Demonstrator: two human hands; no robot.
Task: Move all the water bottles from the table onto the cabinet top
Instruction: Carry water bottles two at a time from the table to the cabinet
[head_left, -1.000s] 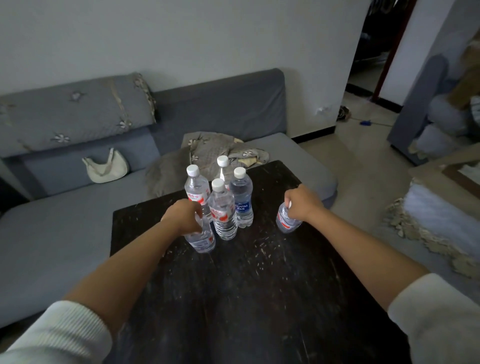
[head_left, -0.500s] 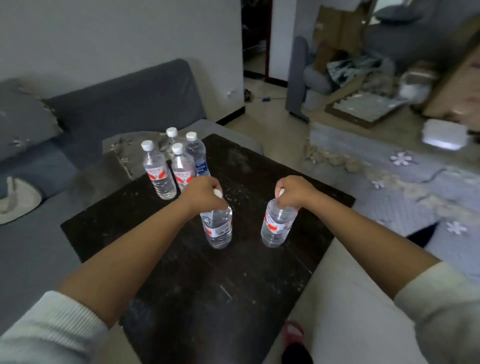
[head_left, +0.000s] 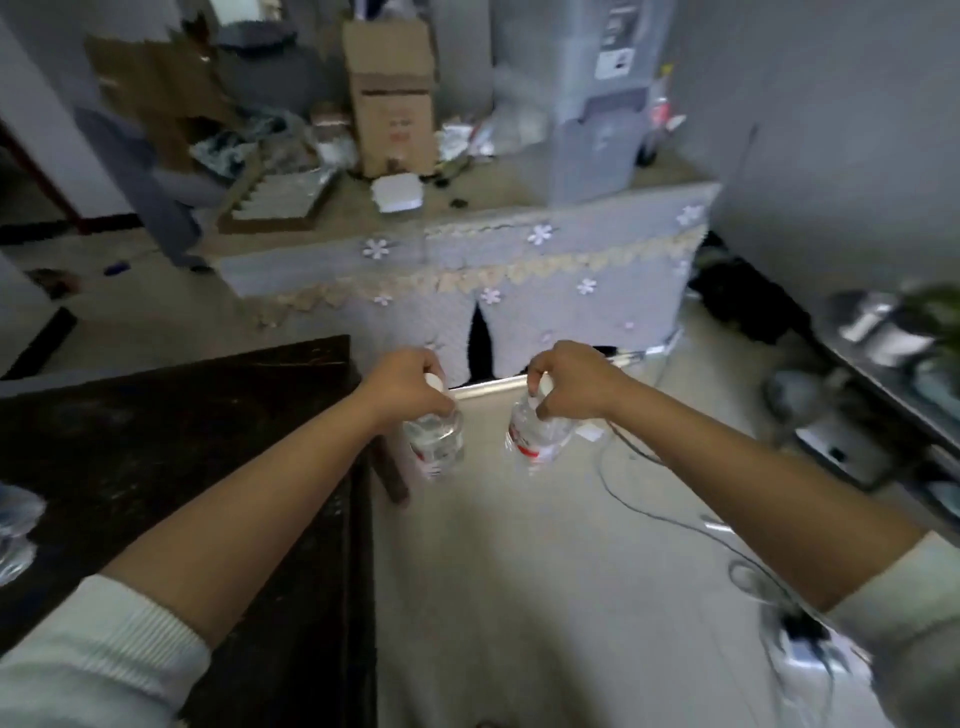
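My left hand (head_left: 402, 387) grips a clear water bottle (head_left: 435, 441) by its white cap. My right hand (head_left: 569, 382) holds a second water bottle (head_left: 537, 439) with a red label the same way. Both bottles hang over the pale floor, past the corner of the dark table (head_left: 156, 441). Ahead stands the cabinet (head_left: 519, 208), its top and front draped in a grey flowered cloth. A blurred part of the remaining bottles (head_left: 13, 525) shows at the left edge, on the table.
The cabinet top carries a tall cardboard box (head_left: 392, 98), a white square box (head_left: 397, 192), a flat tray (head_left: 280, 200) and a grey appliance (head_left: 597, 104). Cables (head_left: 675, 509) trail over the floor on the right. A low shelf with metal items (head_left: 883, 374) lines the right side.
The view has swung right, from the sofa and table to the cabinet. Both hands have carried their bottles off the table and now hold them over the floor.
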